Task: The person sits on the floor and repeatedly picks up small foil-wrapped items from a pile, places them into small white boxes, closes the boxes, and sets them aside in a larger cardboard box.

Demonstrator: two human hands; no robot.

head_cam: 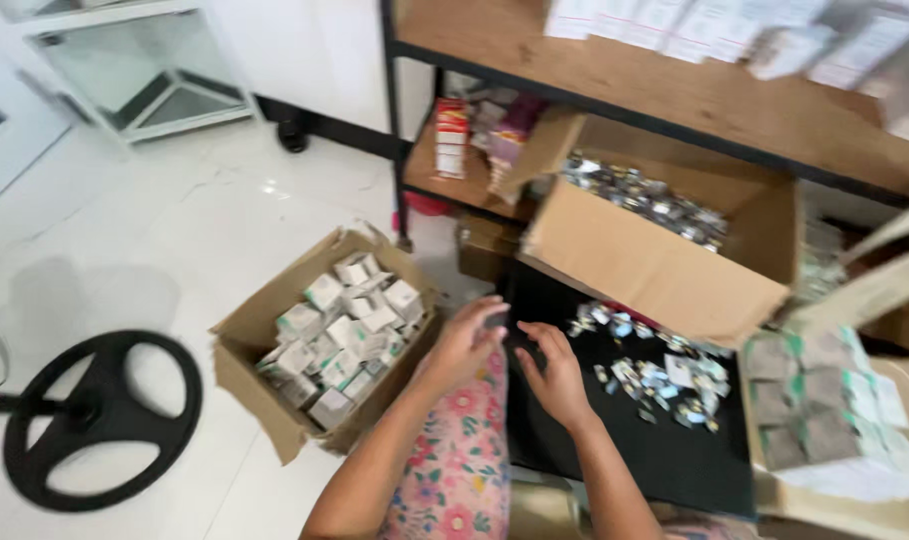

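Note:
My left hand and my right hand meet over the near left edge of a black tray. A small dark item sits between their fingertips; blur hides what it is. A scatter of small silvery packets lies on the tray to the right of my right hand. Left of my left hand stands an open cardboard box on the floor, filled with several small white-and-green cartons. A floral cloth covers my lap below the hands.
A larger cardboard box with silvery packets tilts against the wooden shelf unit. Stacks of flat green-and-white cartons lie at the right. A black round stand base rests on the white floor at left.

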